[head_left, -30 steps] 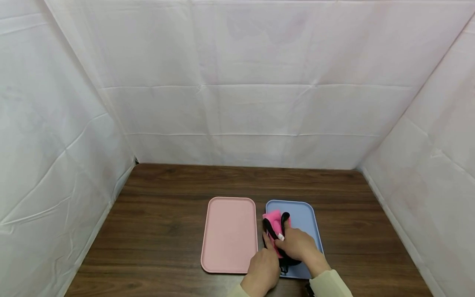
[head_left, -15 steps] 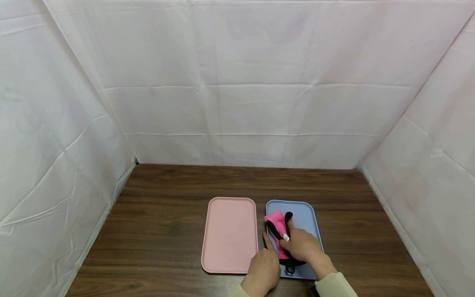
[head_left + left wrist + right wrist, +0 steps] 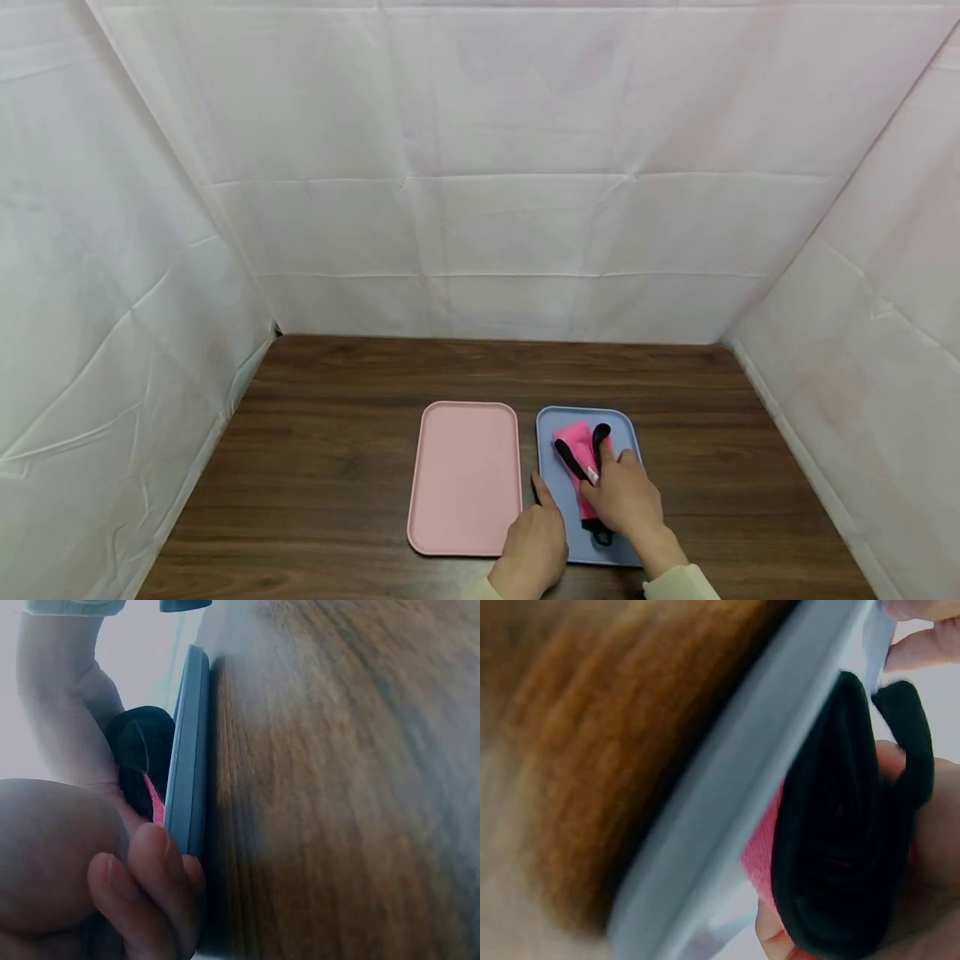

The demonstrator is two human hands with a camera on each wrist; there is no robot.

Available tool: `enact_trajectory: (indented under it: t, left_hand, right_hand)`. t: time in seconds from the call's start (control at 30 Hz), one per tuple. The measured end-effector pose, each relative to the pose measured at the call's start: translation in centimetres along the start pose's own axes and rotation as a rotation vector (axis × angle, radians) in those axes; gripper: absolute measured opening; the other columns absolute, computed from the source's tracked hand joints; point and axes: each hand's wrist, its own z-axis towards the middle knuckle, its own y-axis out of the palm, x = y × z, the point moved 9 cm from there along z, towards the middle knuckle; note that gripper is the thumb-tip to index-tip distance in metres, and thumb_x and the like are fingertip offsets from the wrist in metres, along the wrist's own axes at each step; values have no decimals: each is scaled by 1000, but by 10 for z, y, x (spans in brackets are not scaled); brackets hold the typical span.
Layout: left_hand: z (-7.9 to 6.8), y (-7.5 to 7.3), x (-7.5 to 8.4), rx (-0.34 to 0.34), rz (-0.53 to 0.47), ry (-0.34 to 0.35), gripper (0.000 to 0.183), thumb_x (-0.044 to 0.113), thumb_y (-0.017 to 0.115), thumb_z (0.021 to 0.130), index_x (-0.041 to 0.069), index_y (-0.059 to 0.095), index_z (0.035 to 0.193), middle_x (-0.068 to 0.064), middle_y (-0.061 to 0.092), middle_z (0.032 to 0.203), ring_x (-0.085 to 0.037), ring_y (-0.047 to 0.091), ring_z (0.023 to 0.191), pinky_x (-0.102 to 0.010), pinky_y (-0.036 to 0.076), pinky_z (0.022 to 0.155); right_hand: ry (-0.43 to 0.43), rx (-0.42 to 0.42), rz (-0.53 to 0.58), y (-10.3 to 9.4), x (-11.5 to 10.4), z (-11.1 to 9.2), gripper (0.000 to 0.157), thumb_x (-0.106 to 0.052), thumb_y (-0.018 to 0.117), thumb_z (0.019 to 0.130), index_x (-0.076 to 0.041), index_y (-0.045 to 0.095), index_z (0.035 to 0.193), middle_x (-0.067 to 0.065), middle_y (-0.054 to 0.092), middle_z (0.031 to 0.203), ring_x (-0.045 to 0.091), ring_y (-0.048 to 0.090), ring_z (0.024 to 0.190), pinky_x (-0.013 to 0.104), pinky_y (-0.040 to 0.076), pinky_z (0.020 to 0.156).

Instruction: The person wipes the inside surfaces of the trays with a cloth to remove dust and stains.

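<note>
A folded pink cloth with black edging and black strap-like strips (image 3: pixel 576 439) lies on the blue tray (image 3: pixel 551 417). My right hand (image 3: pixel 628 498) holds it from the right, index finger along one black strip and thumb near a small white tag. In the right wrist view, the folded layers of the black band (image 3: pixel 836 847) face the camera close to the tray rim. My left hand (image 3: pixel 534 546) is at the tray's near left corner, index finger extended along the left rim. The left wrist view shows its other fingers (image 3: pixel 154 862) curled at the tray edge (image 3: pixel 187 765).
A pink tray (image 3: pixel 465 479) lies just left of the blue one, a narrow gap between them. Both are on a dark wooden table (image 3: pixel 337 417). White cloth walls (image 3: pixel 517 225) enclose the back and both sides.
My right hand has moved to the right with the folded cloth, from over the blue tray's left rim to further inside the tray. My left hand stays almost in place.
</note>
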Motion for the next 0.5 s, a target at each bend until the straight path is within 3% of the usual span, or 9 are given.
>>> enact_trajectory:
  t: [0.23, 0.5]
  left_hand:
    - [0, -1, 0, 24, 9, 7, 81, 16, 78, 80, -18, 43, 145, -12, 68, 68, -15, 62, 53, -32, 49, 47]
    - [1, 2, 0, 5, -17, 5, 81, 13, 78, 80, -19, 42, 145, -12, 67, 67, -16, 62, 53, -32, 48, 47]
  right_hand:
    - [-10, 42, 40, -3, 3, 3, 79, -37, 76, 85, 3, 51, 149, 28, 62, 114, 33, 63, 84, 51, 52, 62]
    - [12, 52, 137, -22, 28, 9, 79, -37, 71, 89, 2, 46, 153, 32, 58, 132, 35, 65, 84, 50, 52, 64]
